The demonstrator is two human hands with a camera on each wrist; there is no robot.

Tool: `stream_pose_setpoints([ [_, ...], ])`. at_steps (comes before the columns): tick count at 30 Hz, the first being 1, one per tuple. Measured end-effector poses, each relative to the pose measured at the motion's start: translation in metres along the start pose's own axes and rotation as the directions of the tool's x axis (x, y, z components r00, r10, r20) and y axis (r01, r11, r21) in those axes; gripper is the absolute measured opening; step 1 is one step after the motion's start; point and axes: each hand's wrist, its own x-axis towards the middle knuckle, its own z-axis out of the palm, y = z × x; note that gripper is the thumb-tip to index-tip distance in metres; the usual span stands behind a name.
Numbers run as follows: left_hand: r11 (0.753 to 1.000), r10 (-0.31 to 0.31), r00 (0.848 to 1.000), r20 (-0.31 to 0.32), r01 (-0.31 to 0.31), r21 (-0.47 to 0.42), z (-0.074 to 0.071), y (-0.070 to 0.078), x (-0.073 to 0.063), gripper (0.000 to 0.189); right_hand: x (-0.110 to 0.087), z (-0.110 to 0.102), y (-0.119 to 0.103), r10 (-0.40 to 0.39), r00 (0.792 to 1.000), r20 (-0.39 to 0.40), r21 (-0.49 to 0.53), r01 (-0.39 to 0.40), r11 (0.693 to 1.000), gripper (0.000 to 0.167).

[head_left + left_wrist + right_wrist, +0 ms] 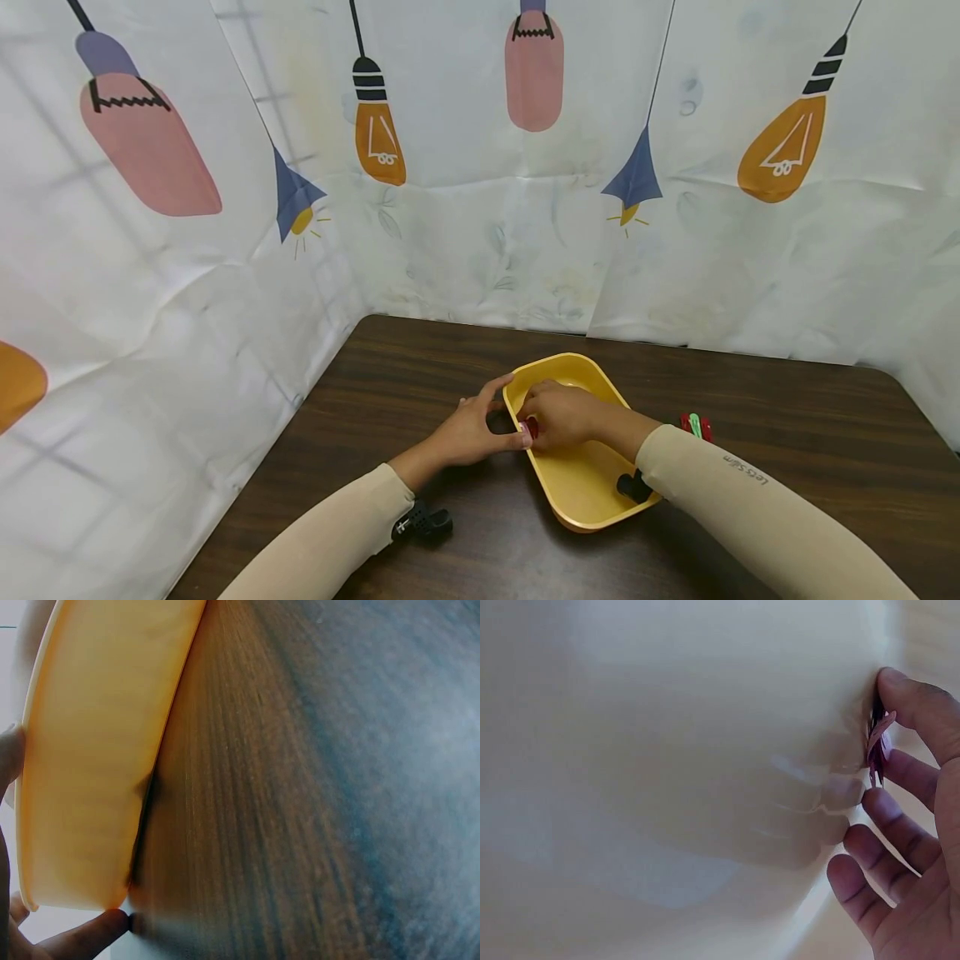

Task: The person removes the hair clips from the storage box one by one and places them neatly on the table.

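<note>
White creased backdrop (480, 242) behind, printed with hanging bulbs and lamps; dark wood-grain table (427, 358) in front, rounded corners. Yellow tray (577, 492) on table, set at an angle, nearer the far edge than the right edge. Left hand (468, 429) grips tray at the far part of its left side, thumb over the rim, other fingers spread toward the tray's far-left corner. Right hand (562, 408) down inside tray, by the same left side: thumb and index finger pinch a small red-and-pink piece (881, 735), probably a clip, dim in the right wrist view. Other right fingers bent, tips at the tray's inner surface. Red and green items (695, 426) lie on table just off the tray's right side, partly behind right sleeve (750, 492). That sleeve: beige, small dark lettering. Left sleeve (322, 533) beige too, crossing the table's left part, black device (423, 521) at its wrist. Another black device (633, 486) shows over tray's near-right corner, beside the right sleeve.
</note>
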Motion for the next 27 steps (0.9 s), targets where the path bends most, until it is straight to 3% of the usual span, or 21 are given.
stream_pose_setpoints([
  [8,1.0,-0.002,1.0,-0.001,0.002,0.011,0.001,-0.001,0.0,0.101,-0.001,-0.004,0.001,-0.047,0.999,-0.012,-0.015,0.047,0.999,0.024],
  [13,1.0,0.002,1.0,0.001,-0.002,0.021,0.001,0.0,0.0,0.103,0.0,-0.01,0.006,-0.091,0.996,-0.024,0.037,0.092,0.995,0.015],
  [20,1.0,0.009,1.0,0.006,-0.009,0.019,0.001,0.001,0.0,0.103,-0.007,-0.026,0.008,0.07,0.997,0.021,0.106,-0.072,0.992,0.041],
  [27,1.0,-0.004,1.0,0.004,0.004,0.025,0.001,0.001,0.001,0.103,-0.013,-0.036,0.01,0.086,0.996,-0.004,0.118,-0.085,0.989,0.046],
])
